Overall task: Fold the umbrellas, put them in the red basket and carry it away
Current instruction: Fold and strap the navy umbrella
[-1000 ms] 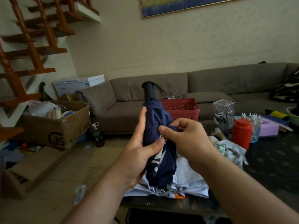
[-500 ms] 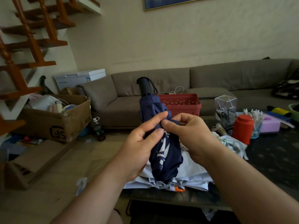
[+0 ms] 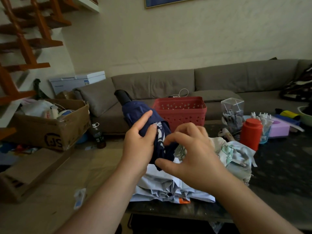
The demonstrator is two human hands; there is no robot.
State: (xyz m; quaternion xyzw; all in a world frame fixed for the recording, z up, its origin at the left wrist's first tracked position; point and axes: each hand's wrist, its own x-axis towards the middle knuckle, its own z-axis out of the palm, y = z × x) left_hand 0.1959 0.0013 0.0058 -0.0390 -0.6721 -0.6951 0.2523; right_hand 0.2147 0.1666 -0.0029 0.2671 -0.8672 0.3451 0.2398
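Living room with a grey sofa [image 3: 168, 85] along the back wall and a dark, cluttered tabletop [image 3: 278, 166] in front of it; I work at the tabletop's left edge. My left hand [image 3: 138, 146] holds the navy umbrella [image 3: 135, 110] tilted up and to the left, black handle [image 3: 122, 96] uppermost, above the tabletop's near left corner. I judge it is held up off the surface so that the loose cloth hangs free and can be wound around the shaft. The left fingers [image 3: 145, 117] are curled over the far side of the bundle, the thumb pressed on the near side beside the white print, so the cloth is clamped between them. My right hand [image 3: 194, 159] sits just beside the lower folds, its fingers [image 3: 172, 137] spread and bent in an open claw; the forefinger tip touches or nearly touches the navy cloth, and I cannot tell whether it has caught a fold. Under both hands a pale blue umbrella [image 3: 168, 186] lies flat on the near left corner, and a patterned one [image 3: 233, 152] lies just to its right, both unfolded by my judgement. At the far left corner stands the red basket [image 3: 180, 114], with nothing visible inside it, behind the navy umbrella and well apart from my hands. Folding of the first umbrella appears unfinished.
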